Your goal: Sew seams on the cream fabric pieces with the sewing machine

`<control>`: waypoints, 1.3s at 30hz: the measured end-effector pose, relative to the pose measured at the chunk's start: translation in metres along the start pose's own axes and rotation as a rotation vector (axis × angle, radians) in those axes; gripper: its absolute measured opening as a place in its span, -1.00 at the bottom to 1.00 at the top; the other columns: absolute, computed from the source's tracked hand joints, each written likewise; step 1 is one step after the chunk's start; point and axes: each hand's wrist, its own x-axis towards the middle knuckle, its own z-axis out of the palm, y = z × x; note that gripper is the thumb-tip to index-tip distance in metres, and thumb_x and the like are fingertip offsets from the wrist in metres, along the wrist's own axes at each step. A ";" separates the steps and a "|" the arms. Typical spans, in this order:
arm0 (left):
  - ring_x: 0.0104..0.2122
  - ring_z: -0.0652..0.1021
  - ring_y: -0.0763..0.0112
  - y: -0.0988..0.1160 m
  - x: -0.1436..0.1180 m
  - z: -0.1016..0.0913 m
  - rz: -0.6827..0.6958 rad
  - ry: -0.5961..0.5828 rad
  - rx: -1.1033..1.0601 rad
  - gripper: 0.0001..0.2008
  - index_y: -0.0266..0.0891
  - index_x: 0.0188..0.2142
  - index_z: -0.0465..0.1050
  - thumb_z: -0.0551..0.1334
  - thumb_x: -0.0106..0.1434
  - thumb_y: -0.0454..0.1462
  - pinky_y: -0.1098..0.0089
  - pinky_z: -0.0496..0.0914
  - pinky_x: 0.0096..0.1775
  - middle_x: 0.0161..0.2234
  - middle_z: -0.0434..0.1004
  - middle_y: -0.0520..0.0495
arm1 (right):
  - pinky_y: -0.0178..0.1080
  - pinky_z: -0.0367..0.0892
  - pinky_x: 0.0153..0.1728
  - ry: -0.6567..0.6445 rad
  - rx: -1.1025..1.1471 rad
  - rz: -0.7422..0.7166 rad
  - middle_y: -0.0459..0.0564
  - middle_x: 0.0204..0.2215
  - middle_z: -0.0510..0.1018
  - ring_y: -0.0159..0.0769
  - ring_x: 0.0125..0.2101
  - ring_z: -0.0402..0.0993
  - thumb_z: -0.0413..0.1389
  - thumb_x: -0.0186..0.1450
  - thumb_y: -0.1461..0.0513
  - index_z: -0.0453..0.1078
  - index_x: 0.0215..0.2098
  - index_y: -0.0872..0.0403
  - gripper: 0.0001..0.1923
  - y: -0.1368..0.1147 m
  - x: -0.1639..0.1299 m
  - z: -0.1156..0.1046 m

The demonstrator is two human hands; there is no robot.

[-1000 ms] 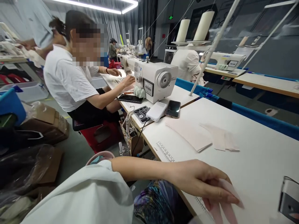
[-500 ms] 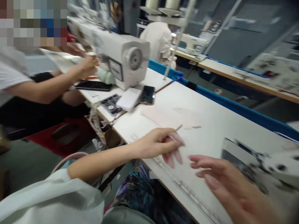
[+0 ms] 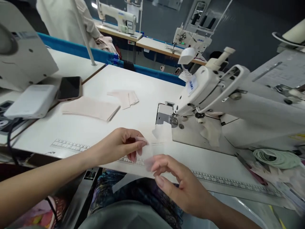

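Note:
My left hand (image 3: 127, 144) is closed in a pinch above the front of the white sewing table. A thin, pale fabric piece (image 3: 164, 132) stretches from near its fingertips toward the needle plate; its edges are faint and blurred. My right hand (image 3: 177, 183) is just to the right and lower, thumb and fingers apart, with its fingertips near the fabric's blurred lower end. The sewing machine (image 3: 197, 92) stands beyond, its presser foot (image 3: 174, 121) close to the fabric's far end.
Stacked pale pink fabric pieces (image 3: 91, 108) and smaller cut pieces (image 3: 125, 98) lie left of the machine. A phone (image 3: 69, 88) and white box-like device (image 3: 30, 101) are farther left. Ruler markings (image 3: 221, 182) line the front edge; scissors (image 3: 252, 170) and coiled green cord (image 3: 276, 158) lie right.
The view has swung right, bringing the sewing machine fully into sight and taking the neighbouring worker on the left out. Both hands now hover in front of the needle area.

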 end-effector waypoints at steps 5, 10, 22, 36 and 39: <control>-0.59 0.52 0.52 0.009 0.032 0.005 -0.038 -0.048 0.007 -0.74 -0.32 -0.25 0.42 0.25 0.24 -0.13 0.51 0.43 -0.52 -0.52 0.49 0.05 | -0.20 0.38 -0.10 0.086 0.052 0.064 0.03 -0.04 0.45 -0.31 -0.12 0.44 -0.03 0.39 0.14 0.26 -0.04 -0.02 -0.80 0.013 -0.008 -0.013; -0.59 0.53 0.52 0.015 0.058 0.010 -0.040 -0.084 0.044 -0.75 -0.30 -0.26 0.33 0.25 0.23 -0.15 0.51 0.44 -0.52 -0.52 0.51 0.05 | -0.25 0.40 -0.14 0.110 0.036 0.000 0.02 -0.03 0.47 -0.30 -0.12 0.43 -0.04 0.40 0.15 0.35 -0.01 -0.01 -0.75 0.021 0.000 -0.026; -0.55 0.53 0.53 0.029 0.107 0.001 -0.090 -0.104 0.221 -0.72 -0.32 -0.38 0.44 0.25 0.24 -0.11 0.52 0.46 -0.49 -0.54 0.50 0.02 | -0.36 0.36 -0.39 0.071 -0.046 0.046 0.03 -0.16 0.57 -0.34 -0.22 0.50 -0.01 0.36 0.20 0.39 0.06 0.09 -0.66 0.021 0.023 -0.056; -0.47 0.43 0.48 0.020 0.141 0.010 0.122 0.095 0.670 -0.81 -0.22 -0.36 0.45 0.16 0.25 -0.16 0.45 0.29 -0.42 -0.43 0.50 0.03 | -0.37 0.39 -0.46 0.031 0.205 0.249 0.05 -0.24 0.58 -0.37 -0.36 0.54 0.01 0.36 0.18 0.41 -0.04 0.10 -0.73 0.049 0.024 -0.071; -0.42 0.41 0.45 0.017 0.144 0.009 0.151 0.133 0.766 -0.80 -0.22 -0.38 0.46 0.14 0.25 -0.17 0.41 0.29 -0.35 -0.35 0.47 0.01 | -0.40 0.35 -0.54 0.033 0.242 0.274 0.06 -0.22 0.55 -0.41 -0.42 0.52 0.01 0.36 0.19 0.40 -0.06 0.13 -0.74 0.051 0.027 -0.070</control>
